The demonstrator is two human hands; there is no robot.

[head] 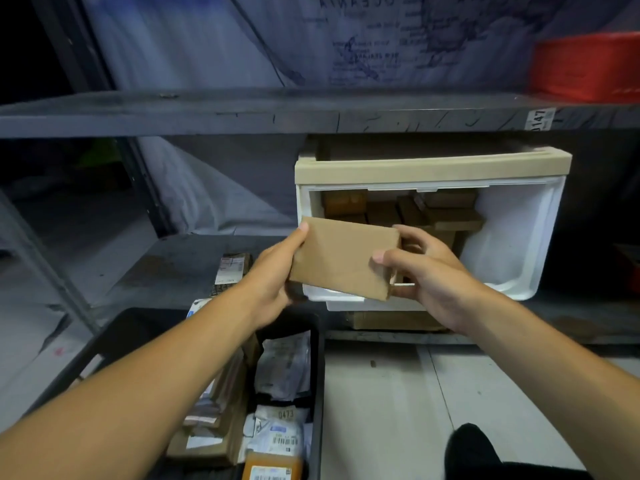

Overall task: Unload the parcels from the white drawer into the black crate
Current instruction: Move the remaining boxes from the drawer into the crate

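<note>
A flat brown cardboard parcel (344, 258) is held up in front of the white drawer (519, 237). My left hand (273, 271) grips its left edge, thumb on top. My right hand (429, 268) grips its right edge, thumb across the front. The drawer is pulled out of its beige frame on the lower shelf, and several brown parcels (433, 211) lie inside it at the back. The black crate (320, 375) stands on the floor below my left arm, holding several packets and boxes with labels.
A grey metal shelf board (242, 112) runs across above the drawer, with a red crate (588, 67) on it at the right. One labelled parcel (232, 271) lies on the lower shelf left of the drawer. Light floor (398, 393) shows right of the crate.
</note>
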